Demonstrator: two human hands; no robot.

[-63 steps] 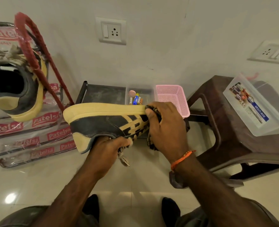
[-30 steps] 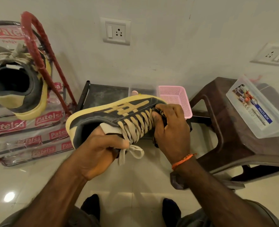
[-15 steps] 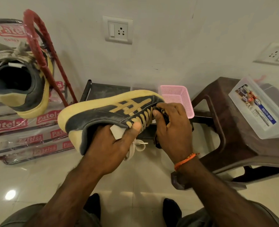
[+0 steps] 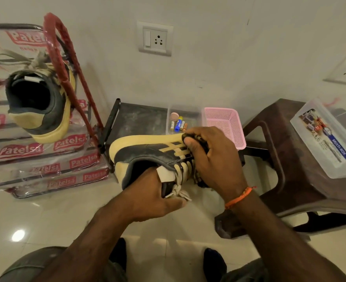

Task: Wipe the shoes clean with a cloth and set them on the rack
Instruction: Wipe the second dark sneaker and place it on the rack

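Observation:
A black and tan sneaker [image 4: 147,153] is held in the air at the middle of the view, heel to the left and sole edge up. My left hand [image 4: 147,198] grips it from below at the collar and tongue, fingers inside the opening. My right hand [image 4: 212,159] holds a dark cloth [image 4: 200,181] bunched against the sneaker's laced front and side; most of the cloth is hidden under the hand. The matching second sneaker [image 4: 40,102] sits on the red-framed rack [image 4: 70,64] at the left, heel toward me.
A low black stand [image 4: 135,117] by the wall carries a clear tub of batteries [image 4: 178,123] and a pink basket [image 4: 225,127]. A brown plastic stool [image 4: 286,159] at the right bears a clear multi-box [image 4: 326,137]. Plastic-wrapped Patelsa packs [image 4: 46,165] lie under the rack.
The sneaker has been rolled so its opening faces me and has shifted right. My left hand moved into the collar; my right hand with the cloth slid along the side toward the sole edge.

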